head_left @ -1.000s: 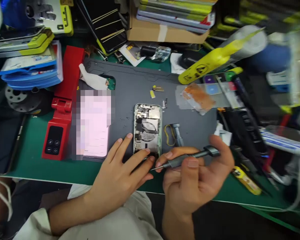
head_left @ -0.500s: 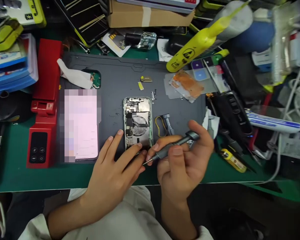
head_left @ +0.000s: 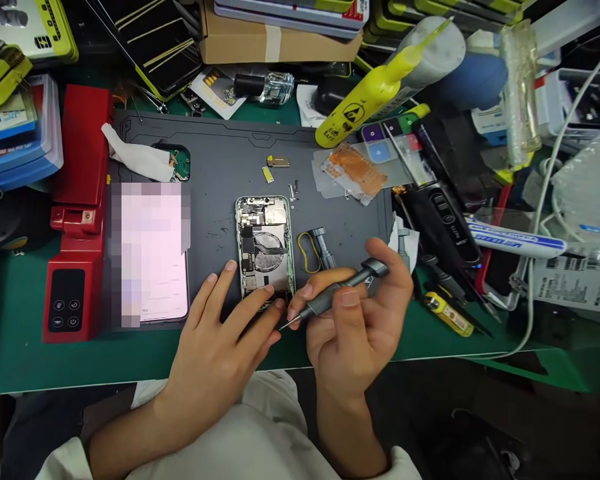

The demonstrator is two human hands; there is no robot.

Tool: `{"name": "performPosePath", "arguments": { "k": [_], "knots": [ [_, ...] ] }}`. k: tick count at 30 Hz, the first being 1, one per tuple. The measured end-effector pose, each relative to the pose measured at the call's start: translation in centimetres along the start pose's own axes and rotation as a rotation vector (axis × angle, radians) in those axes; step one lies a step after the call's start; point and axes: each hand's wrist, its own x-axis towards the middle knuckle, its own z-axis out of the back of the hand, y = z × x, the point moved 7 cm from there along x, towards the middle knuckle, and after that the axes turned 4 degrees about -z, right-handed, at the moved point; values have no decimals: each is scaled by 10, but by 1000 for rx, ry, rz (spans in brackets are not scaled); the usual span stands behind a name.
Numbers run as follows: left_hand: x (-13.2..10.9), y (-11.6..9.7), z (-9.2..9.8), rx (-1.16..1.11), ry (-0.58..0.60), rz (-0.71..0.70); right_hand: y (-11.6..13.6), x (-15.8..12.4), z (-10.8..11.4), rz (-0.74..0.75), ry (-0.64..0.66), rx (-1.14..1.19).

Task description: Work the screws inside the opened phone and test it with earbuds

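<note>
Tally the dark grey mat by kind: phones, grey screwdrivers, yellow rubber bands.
Phones: 2, opened green-framed phone touched by the left hand, lit-screen phone.
Grey metal screwdrivers: 2, held screwdriver in the right hand, loose screwdriver.
Yellow rubber bands: 1, thin yellow rubber band.
Total: 5.

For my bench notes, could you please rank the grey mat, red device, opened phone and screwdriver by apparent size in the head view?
1. grey mat
2. red device
3. opened phone and screwdriver: unsure, since the right hand holds the screwdriver seemingly nearer the camera.
</note>
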Motion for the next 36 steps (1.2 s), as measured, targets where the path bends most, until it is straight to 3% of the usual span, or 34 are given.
{"name": "performPosePath", "arguments": {
  "k": [4, 6, 8, 14, 23, 29, 36],
  "knots": [
    [-1, 2, 3, 7, -58, 35, 24, -11, 9, 390, -222, -243],
    [-2, 1, 4, -4, -83, 37, 32, -21, 3, 644, -202, -440],
    [-2, 1, 4, -13, -92, 45, 30, -26, -6, 776, -118, -549],
    [-2, 2, 2, -27, -83, 66, 18, -18, -11, 701, -61, -468],
    [-2, 3, 1, -40, -72, 67, 18, -15, -13, 715, -38, -485],
    [-3, 1, 1, -79, -77, 66, 26, -27, -14, 837, 141, -614],
    [-4, 0, 1, -89, -99, 76, 39, -30, -6, 773, 39, -706]
  ]
}}
